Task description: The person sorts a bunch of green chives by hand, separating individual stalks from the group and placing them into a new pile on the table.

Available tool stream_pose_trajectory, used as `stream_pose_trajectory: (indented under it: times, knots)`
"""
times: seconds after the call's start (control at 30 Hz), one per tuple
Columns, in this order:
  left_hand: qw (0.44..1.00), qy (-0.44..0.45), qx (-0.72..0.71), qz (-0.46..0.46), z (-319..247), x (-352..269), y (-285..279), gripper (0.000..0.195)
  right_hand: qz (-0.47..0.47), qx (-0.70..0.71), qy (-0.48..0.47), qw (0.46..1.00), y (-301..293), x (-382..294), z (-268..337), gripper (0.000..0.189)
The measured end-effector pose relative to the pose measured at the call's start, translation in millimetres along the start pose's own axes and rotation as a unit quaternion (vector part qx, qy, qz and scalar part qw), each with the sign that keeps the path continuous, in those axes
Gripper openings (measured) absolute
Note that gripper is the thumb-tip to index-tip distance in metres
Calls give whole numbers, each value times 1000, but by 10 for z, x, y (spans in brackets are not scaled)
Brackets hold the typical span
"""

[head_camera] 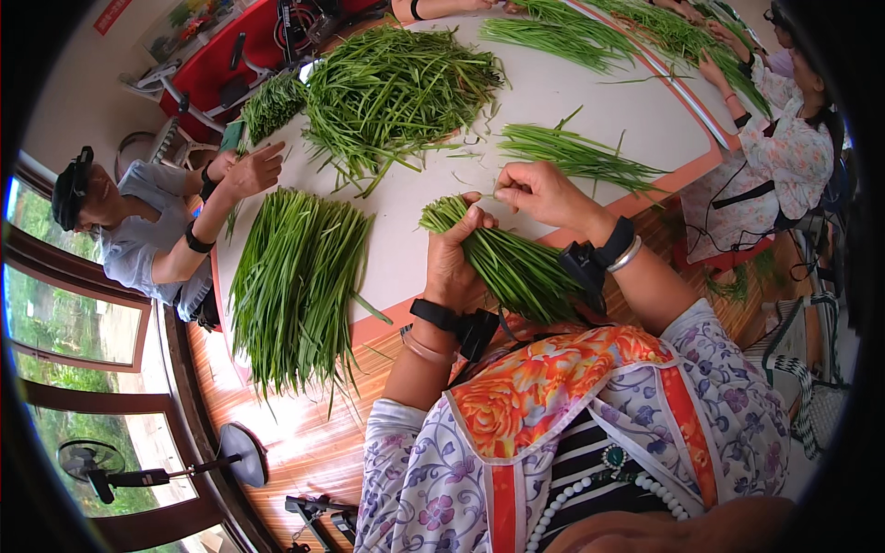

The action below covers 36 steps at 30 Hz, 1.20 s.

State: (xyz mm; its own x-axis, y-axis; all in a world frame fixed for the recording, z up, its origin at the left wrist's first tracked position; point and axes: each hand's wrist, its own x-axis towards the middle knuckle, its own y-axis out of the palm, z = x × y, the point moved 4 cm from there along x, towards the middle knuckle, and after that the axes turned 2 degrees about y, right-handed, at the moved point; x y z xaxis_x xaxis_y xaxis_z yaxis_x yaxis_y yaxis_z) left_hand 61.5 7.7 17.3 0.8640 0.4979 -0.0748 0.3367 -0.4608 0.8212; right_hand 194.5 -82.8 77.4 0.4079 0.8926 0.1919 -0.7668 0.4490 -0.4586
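My left hand [453, 252] grips a thick bunch of garlic chives [515, 266] around its stems, close to the cut ends. The leaves slope down to the right, towards my apron [546, 394]. Just right of the cut ends, my right hand [546, 197] pinches a thin, pale green strand that reaches towards my left fingertips. A wide stack of chives [301, 290] lies to the left, its leaf tips hanging over the table edge. Beyond my right hand rests a smaller bundle of chives [577, 155].
A large loose heap of chives [401, 90] covers the far middle of the white table [387, 256]. At the left, a person [152, 221] handles greens. People [788, 138] work at the right, beside more chives [553, 41]. A standing fan [138, 477] is at lower left.
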Motion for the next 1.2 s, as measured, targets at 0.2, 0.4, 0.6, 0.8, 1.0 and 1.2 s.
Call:
stream_pose_trajectory:
  times: [0.2,0.4,0.6,0.8,1.0,1.2]
  knots:
    - [998,-37,-24,35,25,24,5,13,-20,66,-41,997,260,-110,47,11]
    - [998,-55,-22,9,-39,-98,70,19,-11,-32,-43,999,86,-285,85,12]
    - [999,-17,-18,28,10,-3,25,22,-135,-150,45,978,-696,-275,-472,9]
    - [999,-23,19,41,21,22,3,23,-72,-339,-18,938,-404,-149,-452,9]
    - [999,-35,21,18,11,-18,37,22,-74,-337,-41,938,-410,-33,-461,11]
    - [1000,0,16,15,10,17,-38,36,-35,-31,26,999,-169,-129,-198,7]
